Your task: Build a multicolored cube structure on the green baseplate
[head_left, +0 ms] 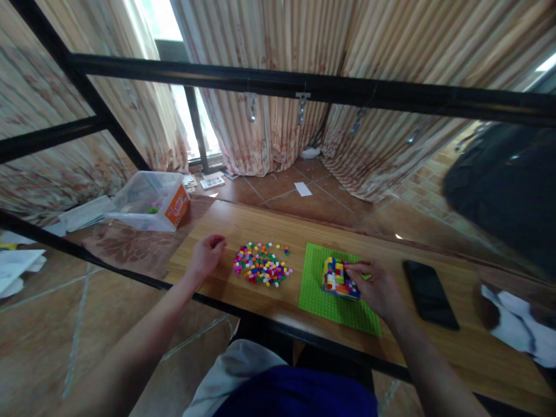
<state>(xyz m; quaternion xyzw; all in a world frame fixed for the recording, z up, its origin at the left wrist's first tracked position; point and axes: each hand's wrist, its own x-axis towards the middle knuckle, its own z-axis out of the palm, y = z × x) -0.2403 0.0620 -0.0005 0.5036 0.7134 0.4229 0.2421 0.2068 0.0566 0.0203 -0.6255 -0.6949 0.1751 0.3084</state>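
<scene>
A block structure of multicoloured toy bricks [333, 278] stands on a green studded baseplate [311, 289]. My right hand [376, 284] reaches over it from the right, thumb and fingers pinched at its upper right side on what looks like a small toy brick. To the left, loose toy bricks [263, 266] in many colours lie spread on the wooden table. Beside that pile, at its left, my left hand [208, 255] hovers near the tabletop with its fingers curled together. Whatever is between those fingers, if anything, is hidden.
A black phone [430, 294] lies on the table [243, 217] right of the baseplate. White papers [516, 324] are at the far right. A clear plastic box [147, 202] sits on the floor at left. Black metal bars [260, 80] cross in front of the curtains.
</scene>
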